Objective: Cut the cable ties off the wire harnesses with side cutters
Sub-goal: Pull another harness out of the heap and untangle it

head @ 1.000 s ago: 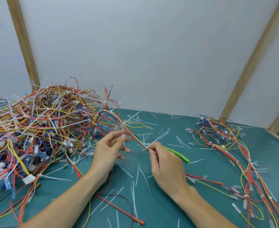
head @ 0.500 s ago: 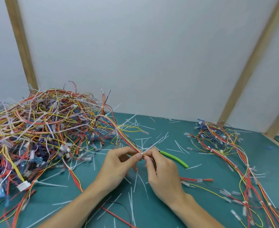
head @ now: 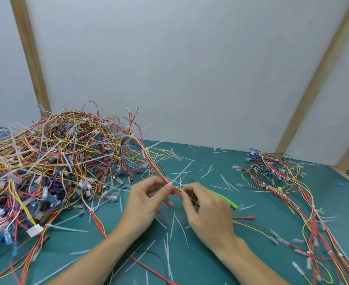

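Observation:
My left hand (head: 146, 200) pinches a thin red, yellow and white wire harness (head: 155, 165) between thumb and fingertips. This harness runs up and left into the big tangled pile (head: 52, 161). Just to the right, my right hand (head: 206, 210) pinches the same harness at its near end and also holds the green-handled side cutters (head: 226, 199). The green handles stick out to the right behind the hand, and the dark tips show above its fingers. A white tie sits on the harness between my two hands.
Several cut white cable ties (head: 173, 223) litter the green mat (head: 210, 270). A second, flatter bundle of harnesses (head: 282, 182) lies at the right and trails toward the front right corner. A red wire (head: 148, 266) crosses the mat between my forearms. A white wall with wooden battens stands behind.
My left hand has come right from the pile and closed on the harness next to my right hand. Both hands now sit close together, slightly nearer to me.

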Available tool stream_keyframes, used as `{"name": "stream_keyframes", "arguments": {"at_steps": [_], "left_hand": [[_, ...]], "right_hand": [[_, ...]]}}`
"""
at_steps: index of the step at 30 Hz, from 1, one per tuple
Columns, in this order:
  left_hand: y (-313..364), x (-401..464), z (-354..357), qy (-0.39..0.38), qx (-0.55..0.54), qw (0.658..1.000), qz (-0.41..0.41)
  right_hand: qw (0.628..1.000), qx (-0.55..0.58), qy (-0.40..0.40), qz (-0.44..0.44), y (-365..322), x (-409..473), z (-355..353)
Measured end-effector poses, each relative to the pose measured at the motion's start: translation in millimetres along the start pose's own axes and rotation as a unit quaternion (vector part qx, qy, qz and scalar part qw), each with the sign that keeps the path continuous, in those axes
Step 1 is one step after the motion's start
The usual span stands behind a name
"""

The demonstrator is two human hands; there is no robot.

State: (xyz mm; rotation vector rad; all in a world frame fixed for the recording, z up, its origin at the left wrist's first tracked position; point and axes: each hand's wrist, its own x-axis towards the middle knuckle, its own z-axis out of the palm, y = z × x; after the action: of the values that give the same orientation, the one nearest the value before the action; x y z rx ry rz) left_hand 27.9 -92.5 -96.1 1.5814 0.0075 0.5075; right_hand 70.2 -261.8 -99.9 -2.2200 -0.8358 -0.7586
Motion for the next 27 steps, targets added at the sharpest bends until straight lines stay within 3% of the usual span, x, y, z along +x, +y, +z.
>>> {"name": "stream_keyframes", "arguments": {"at_steps": [7,13,22,27], "left_hand": [[-2.9,7.4,-8.5,0.100,-0.018,0.995,-0.006],[-3.9,13.5,-15.2,0.163,-0.053,0.985,0.001],[-0.8,16.8,-19.9,0.189,-0.151,0.969,-0.050],[1.8,17.2,-21.8,0.180,-0.213,0.956,-0.091]], "right_hand": [[0.990,0.089,0.039,0.098,12.5,4.7,-4.9],[0.980,0.154,0.124,-0.015,5.8,2.5,-6.8],[0.989,0.133,0.055,0.025,7.5,3.8,-2.4],[0.994,0.081,-0.068,0.001,14.3,3.7,1.2]]}}
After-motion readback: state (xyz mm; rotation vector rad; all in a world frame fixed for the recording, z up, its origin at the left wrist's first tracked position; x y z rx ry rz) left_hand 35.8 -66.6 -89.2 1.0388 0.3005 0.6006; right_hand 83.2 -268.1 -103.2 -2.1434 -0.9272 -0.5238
